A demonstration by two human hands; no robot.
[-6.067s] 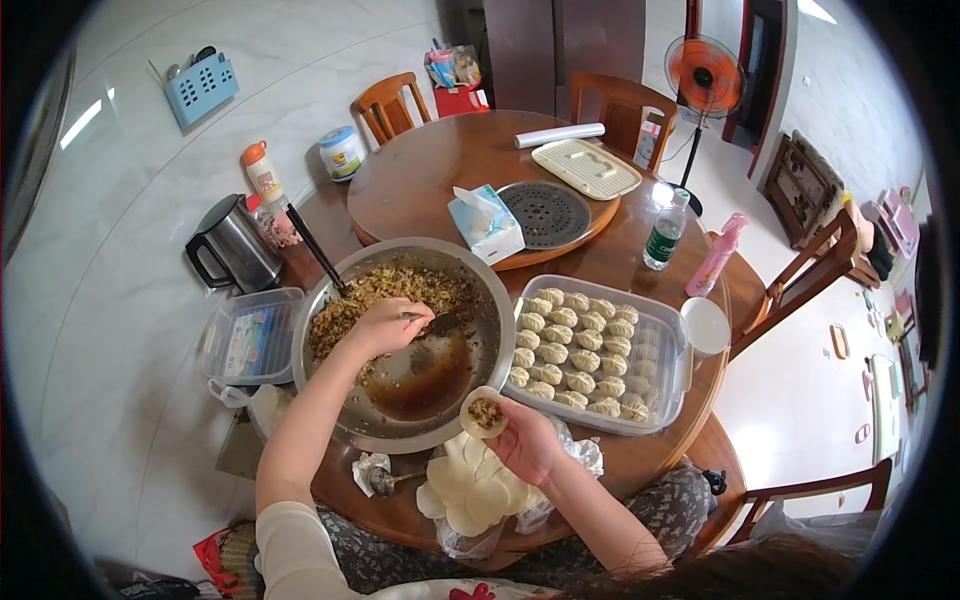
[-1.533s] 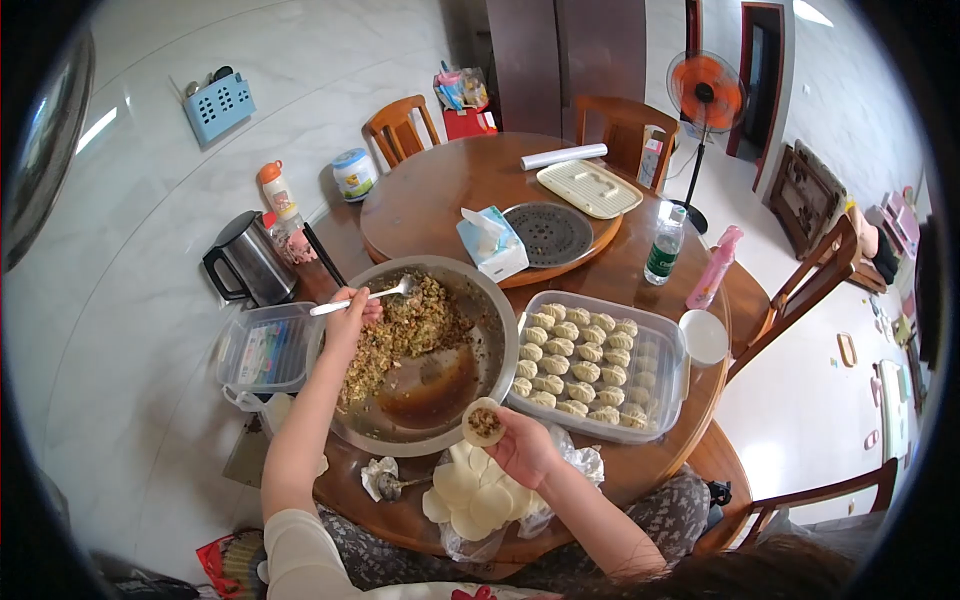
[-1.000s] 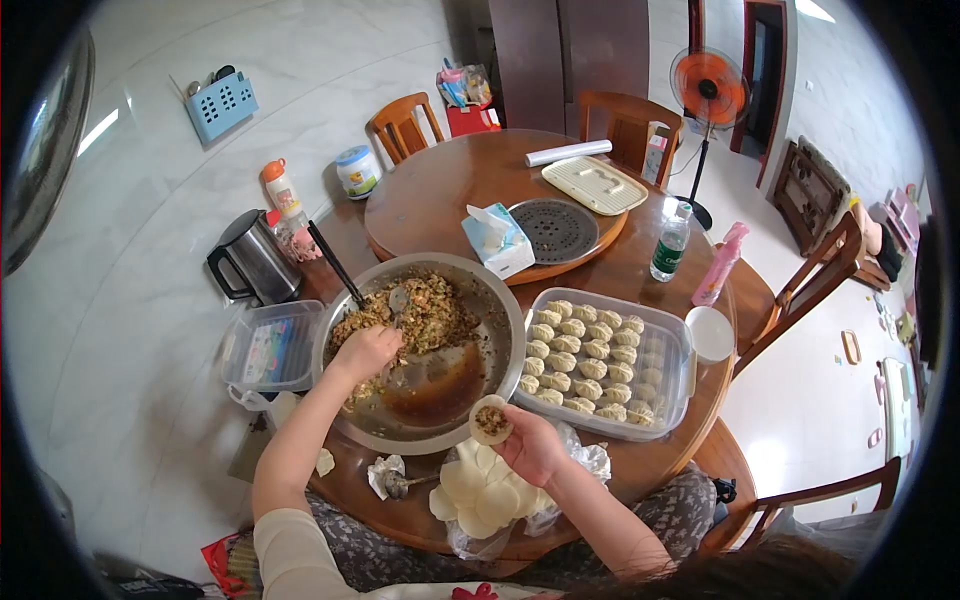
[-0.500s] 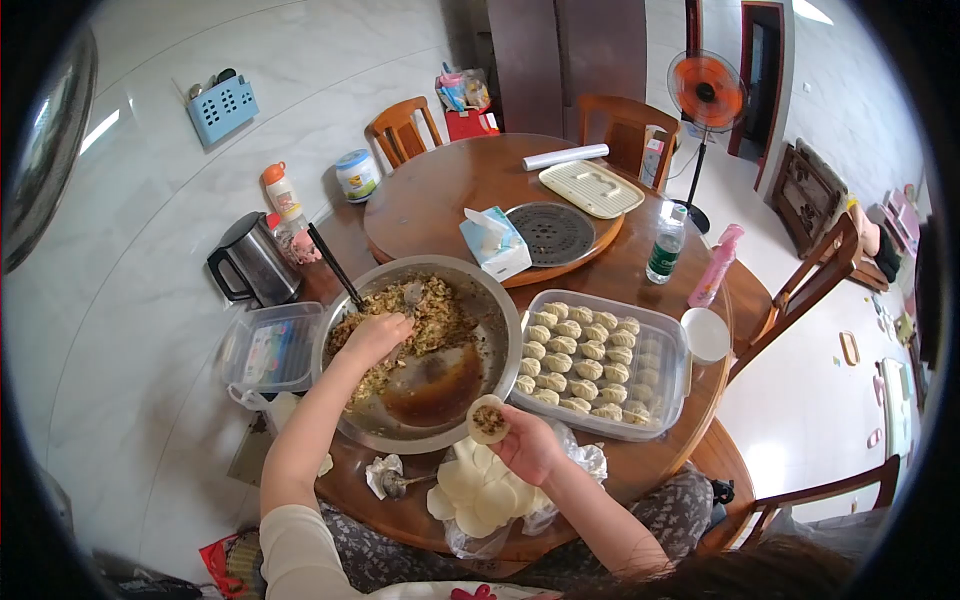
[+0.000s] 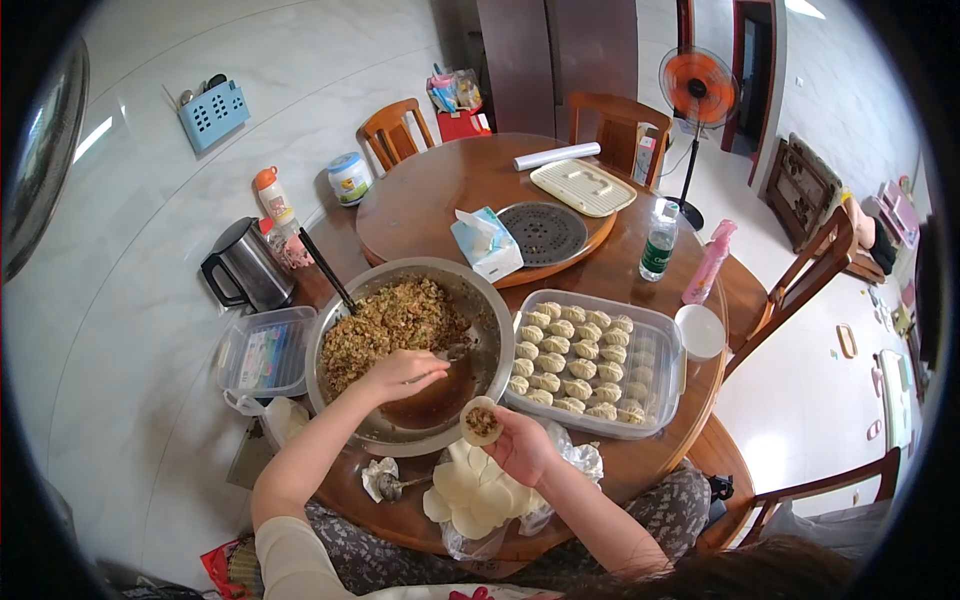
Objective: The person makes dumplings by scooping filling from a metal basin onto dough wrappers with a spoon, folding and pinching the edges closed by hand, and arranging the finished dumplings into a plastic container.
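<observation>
My left hand is over the big steel bowl, closed on a metal spoon whose head is at the edge of the chopped filling. Brown liquid lies in the lower part of the bowl. My right hand holds a round dough wrapper with some filling on it, just beside the bowl's rim. Below it, a pile of flat wrappers lies on plastic. Several pleated dumplings stand in rows in the clear plastic tray to the right.
Black chopsticks lean in the bowl. Left of it are a kettle and a clear box. A tissue box stands behind. A water bottle, pink spray bottle and white bowl are at the right.
My left hand with the spoon has moved right and down, from the filling toward the liquid side of the bowl. My right hand keeps holding the filled wrapper in nearly the same place.
</observation>
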